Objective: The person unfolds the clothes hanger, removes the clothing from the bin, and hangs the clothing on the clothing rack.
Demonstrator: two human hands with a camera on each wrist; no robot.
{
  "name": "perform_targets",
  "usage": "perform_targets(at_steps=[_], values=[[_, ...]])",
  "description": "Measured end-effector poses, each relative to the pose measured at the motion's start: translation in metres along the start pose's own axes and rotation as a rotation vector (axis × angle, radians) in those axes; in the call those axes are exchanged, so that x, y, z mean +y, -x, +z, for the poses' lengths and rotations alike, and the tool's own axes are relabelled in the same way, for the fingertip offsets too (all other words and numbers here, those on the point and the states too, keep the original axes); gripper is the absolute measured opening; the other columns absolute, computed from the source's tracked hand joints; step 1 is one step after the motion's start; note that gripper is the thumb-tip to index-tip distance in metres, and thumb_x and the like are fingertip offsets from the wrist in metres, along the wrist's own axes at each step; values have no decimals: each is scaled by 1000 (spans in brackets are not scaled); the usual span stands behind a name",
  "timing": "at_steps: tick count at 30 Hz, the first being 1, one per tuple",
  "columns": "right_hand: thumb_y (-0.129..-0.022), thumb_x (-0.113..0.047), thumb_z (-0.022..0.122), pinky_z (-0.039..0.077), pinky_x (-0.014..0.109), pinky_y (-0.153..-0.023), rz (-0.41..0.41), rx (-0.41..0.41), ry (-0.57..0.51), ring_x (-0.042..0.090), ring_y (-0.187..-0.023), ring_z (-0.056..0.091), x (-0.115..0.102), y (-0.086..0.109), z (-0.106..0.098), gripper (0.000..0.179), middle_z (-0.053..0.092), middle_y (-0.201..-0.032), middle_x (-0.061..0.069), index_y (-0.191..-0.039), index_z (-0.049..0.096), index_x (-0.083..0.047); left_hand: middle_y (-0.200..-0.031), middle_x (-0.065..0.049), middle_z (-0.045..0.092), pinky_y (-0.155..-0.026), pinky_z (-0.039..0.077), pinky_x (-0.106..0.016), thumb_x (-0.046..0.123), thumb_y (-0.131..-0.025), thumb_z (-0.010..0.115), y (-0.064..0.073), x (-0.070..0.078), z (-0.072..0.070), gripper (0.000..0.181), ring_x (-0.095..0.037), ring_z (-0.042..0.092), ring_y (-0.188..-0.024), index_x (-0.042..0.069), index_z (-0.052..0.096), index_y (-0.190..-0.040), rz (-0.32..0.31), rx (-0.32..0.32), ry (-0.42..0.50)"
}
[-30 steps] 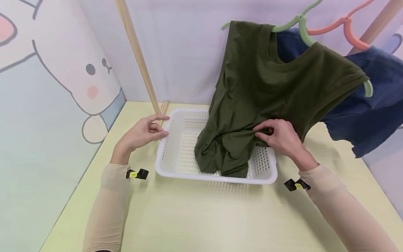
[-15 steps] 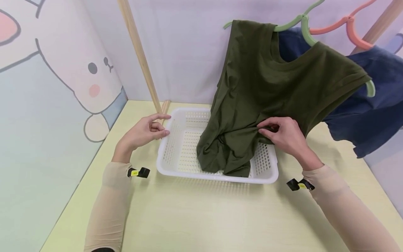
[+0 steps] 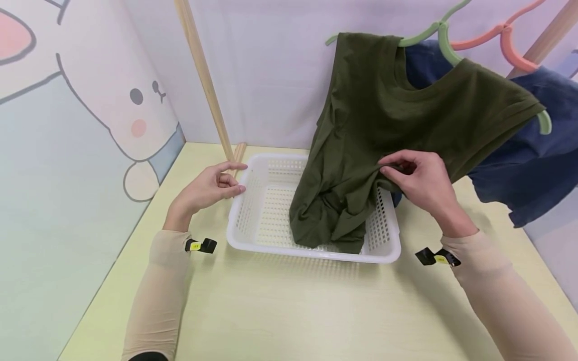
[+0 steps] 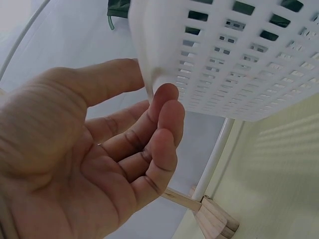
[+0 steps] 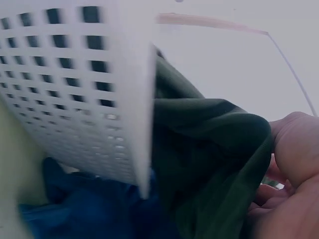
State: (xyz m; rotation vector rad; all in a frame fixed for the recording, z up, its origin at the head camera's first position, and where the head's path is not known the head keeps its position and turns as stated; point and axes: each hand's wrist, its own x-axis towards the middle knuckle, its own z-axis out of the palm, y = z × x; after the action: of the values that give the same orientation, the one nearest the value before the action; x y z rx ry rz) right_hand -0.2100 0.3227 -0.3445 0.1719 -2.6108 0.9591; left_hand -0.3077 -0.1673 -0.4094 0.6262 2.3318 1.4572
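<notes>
An olive-green sleeveless shirt (image 3: 420,120) hangs on a green hanger (image 3: 444,47), its lower part bunched inside a white plastic basket (image 3: 275,250). My right hand (image 3: 426,183) pinches a fold of the shirt above the basket's right end. In the right wrist view that green cloth (image 5: 209,139) drapes beside the basket's perforated wall, most of the fingers hidden. My left hand (image 3: 205,188) holds the basket's left rim; in the left wrist view its thumb passes behind the rim and fingertips (image 4: 164,97) rest against the outer wall.
Behind the shirt, a navy garment (image 3: 537,150) hangs on a coral hanger (image 3: 510,45). Blue cloth (image 5: 94,209) shows past the basket in the right wrist view. A wooden pole (image 3: 203,75) stands at the back left, another (image 3: 548,37) at the right. The pale tabletop (image 3: 293,311) meets walls.
My right hand has risen and moved to the right, lifting the pinched fold and uncovering more of the basket's right end. The left hand has stayed at the rim.
</notes>
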Motion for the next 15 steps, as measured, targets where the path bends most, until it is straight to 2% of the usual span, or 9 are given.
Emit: perform_targets(at_steps=[8, 15], values=[[-102, -21, 85, 47, 17, -64, -18, 154, -91, 10, -73, 61, -13, -19, -22, 16, 75, -87, -14, -114, 88, -12, -104, -16, 77, -90, 57, -24, 10, -106, 77, 0, -1, 0, 63, -16, 73, -94, 9, 51, -163, -4, 1, -4], [-101, -14, 82, 48, 17, -68, -23, 348, -222, 6, -75, 64, -36, -34, -48, 19, 76, -88, -14, -116, 88, -4, -105, -16, 77, -90, 57, -24, 11, -107, 78, -3, -2, 2, 63, -16, 73, -94, 9, 51, -163, 2, 0, -14]])
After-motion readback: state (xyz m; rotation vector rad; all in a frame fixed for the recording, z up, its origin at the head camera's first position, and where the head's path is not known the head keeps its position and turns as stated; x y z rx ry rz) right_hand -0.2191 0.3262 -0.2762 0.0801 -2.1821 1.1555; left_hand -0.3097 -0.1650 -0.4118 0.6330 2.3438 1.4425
